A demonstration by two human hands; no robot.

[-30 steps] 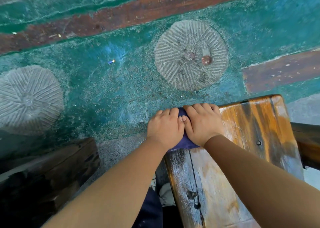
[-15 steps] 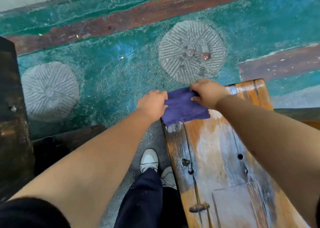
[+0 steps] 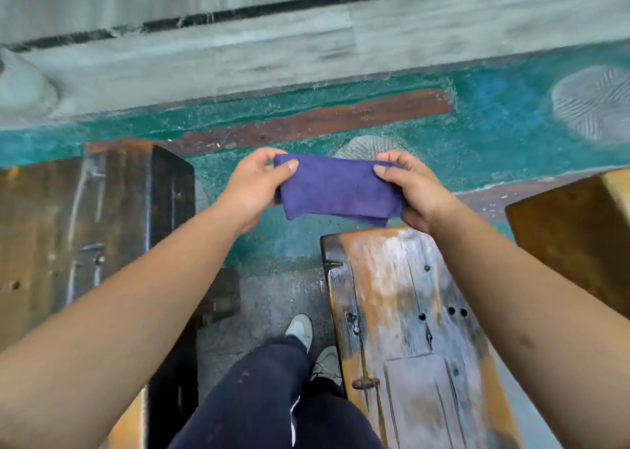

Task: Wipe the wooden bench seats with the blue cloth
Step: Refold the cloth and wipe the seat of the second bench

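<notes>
Blue cloth held folded, left hand and right hand each pinching an end.

cloth held between both hands above bench end

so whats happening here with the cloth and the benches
A person stands between wooden benches, holding a folded blue cloth in the air by both ends. The left hand and the right hand each pinch one end. The cloth hangs just past the end of the worn bench, not touching it.
</notes>
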